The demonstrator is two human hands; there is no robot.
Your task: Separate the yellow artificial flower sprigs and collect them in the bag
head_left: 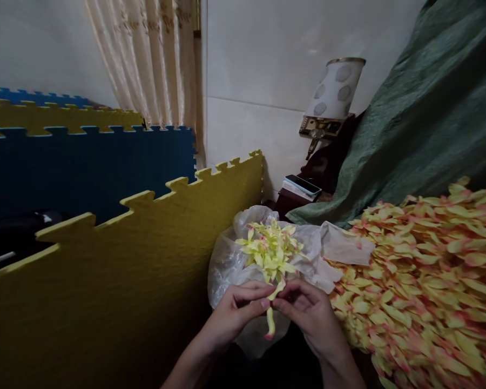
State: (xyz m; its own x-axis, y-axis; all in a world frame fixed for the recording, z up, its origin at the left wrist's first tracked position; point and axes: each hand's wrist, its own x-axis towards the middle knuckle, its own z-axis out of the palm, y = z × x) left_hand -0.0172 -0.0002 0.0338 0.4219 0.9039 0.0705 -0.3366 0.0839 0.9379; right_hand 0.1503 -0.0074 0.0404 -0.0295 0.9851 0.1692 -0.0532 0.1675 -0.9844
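Between my two hands is a yellow artificial flower petal piece with pink tips (271, 322), one strip of it hanging down. My left hand (243, 308) pinches it from the left with thumb and fingers. From the other side, my right hand (305, 308) closes thumb and fingertips on the same piece. Just beyond the fingers, a small heap of yellow petal pieces (273, 248) lies in a clear plastic bag (224, 265). A large pile of yellow and pink petals (421, 286) spreads to the right of my right hand.
A yellow foam mat (154, 270) stands on edge at left, with a blue mat (85, 167) behind it. Green woven sheeting (421, 108) rises over the petal pile. A phone (303, 185) rests on a dark stand below a wall lamp (334, 89). A curtain (154, 65) hangs at the back.
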